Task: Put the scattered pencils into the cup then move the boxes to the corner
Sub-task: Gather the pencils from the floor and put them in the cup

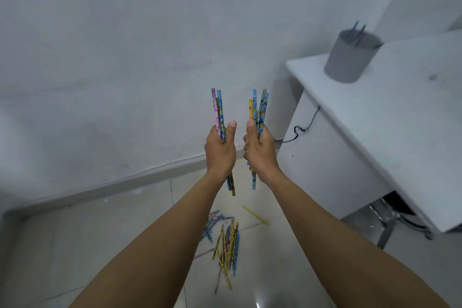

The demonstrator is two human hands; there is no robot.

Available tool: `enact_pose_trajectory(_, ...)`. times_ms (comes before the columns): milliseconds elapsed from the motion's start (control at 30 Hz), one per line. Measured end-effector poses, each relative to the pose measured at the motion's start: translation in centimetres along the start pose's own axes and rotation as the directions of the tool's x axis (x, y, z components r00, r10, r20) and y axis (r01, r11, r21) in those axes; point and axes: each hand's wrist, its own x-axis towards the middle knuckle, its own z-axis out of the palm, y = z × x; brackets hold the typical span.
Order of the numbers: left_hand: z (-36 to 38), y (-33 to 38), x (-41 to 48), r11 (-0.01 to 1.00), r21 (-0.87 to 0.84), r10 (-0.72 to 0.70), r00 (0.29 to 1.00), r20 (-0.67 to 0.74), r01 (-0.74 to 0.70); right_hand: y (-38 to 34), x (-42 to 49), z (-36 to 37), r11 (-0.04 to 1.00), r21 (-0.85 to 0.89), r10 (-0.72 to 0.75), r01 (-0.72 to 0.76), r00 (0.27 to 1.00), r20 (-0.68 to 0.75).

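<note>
Two bundles of pencils, both raised in front of me. My left grip is curled tight round a pink-and-blue bundle; my right grip is curled round a blue-and-yellow bundle. Both bundles stand near upright, well apart from the grey cup, which sits on the white bench up to my right with a few pencils already inside. Many loose pencils lie heaped on the floor below. No boxes are in view. Risks, as I judge them: ends hang below each fist, so one could slide out in transit; both bundles pushed in together could jam or tip the cup.
</note>
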Motion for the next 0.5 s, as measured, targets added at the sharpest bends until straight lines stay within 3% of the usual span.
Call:
enact_pose_trajectory(200, -1.4, 14.6, 1.0, 0.999, -0.034, 0.017, 0.998, 0.067, -0.015, -15.1, -0.7, 0.8, 0.999, -0.030, -0.046, 0.044, 0.996, -0.071)
enact_pose_trajectory(500, 0.6, 24.8, 3.5, 0.990, -0.037, 0.137, 0.981, 0.140, -0.133, -23.4, 0.3, -0.8, 0.990, -0.012, -0.140, 0.142, 0.953, -0.269)
